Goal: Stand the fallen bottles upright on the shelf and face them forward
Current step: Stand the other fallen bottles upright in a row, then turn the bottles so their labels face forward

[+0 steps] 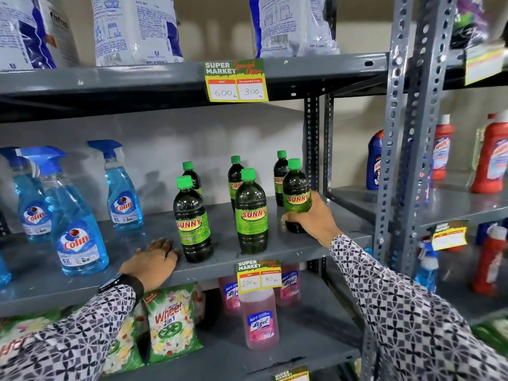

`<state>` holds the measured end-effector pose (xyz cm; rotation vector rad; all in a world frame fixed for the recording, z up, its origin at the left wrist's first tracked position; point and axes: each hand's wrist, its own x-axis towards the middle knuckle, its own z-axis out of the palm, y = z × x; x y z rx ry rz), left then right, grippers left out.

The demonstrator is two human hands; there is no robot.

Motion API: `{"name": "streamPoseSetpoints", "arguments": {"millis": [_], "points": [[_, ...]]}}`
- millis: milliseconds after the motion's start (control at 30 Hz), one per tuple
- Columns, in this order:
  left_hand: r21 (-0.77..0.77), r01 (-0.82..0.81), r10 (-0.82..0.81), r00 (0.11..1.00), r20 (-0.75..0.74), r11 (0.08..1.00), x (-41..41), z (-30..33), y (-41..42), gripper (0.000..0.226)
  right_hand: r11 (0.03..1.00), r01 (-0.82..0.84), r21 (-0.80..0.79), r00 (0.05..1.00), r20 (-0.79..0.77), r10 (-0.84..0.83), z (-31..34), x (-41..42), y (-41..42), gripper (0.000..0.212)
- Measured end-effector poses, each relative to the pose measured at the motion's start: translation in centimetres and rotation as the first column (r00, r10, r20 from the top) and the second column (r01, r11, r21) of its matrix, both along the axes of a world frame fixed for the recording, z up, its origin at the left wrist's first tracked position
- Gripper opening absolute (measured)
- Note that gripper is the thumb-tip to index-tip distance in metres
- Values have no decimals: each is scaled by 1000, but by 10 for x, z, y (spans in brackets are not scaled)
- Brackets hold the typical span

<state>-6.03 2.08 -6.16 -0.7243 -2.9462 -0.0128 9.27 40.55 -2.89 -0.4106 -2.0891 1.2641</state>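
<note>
Several dark Sunny bottles with green caps and green labels stand upright on the grey middle shelf (275, 254). Two front ones, the left bottle (192, 224) and the middle bottle (251, 213), show their labels forward. My right hand (313, 218) grips the lower part of the right front bottle (296, 193), which is upright with its label facing out. Three more Sunny bottles (235, 180) stand behind, partly hidden. My left hand (154, 261) lies flat on the shelf's front edge, just left of the left bottle, holding nothing.
Blue Colin spray bottles (78, 229) stand at the left of the same shelf. Detergent bags sit on the shelf above, Wheel packs (171, 323) and pink Lizol bottles (261, 323) below. A perforated steel upright (404, 160) separates a neighbouring rack with red bottles.
</note>
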Motion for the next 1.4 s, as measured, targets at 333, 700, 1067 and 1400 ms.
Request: {"name": "streamPoseSetpoints", "arguments": {"millis": [333, 700, 1067, 1400], "points": [[104, -19, 14, 999, 47, 994, 9, 6, 5, 63, 998, -47, 33, 999, -17, 47, -9, 50, 3, 80], [149, -21, 10, 997, 72, 989, 15, 9, 6, 61, 998, -49, -47, 992, -117, 43, -31, 69, 5, 78], [471, -90, 114, 993, -22, 877, 42, 11, 6, 37, 899, 430, 83, 826, -438, -355, -21, 90, -64, 43], [939, -102, -393, 889, 234, 328, 59, 22, 14, 51, 879, -329, 344, 944, 84, 320, -11, 2, -188, 79]]}}
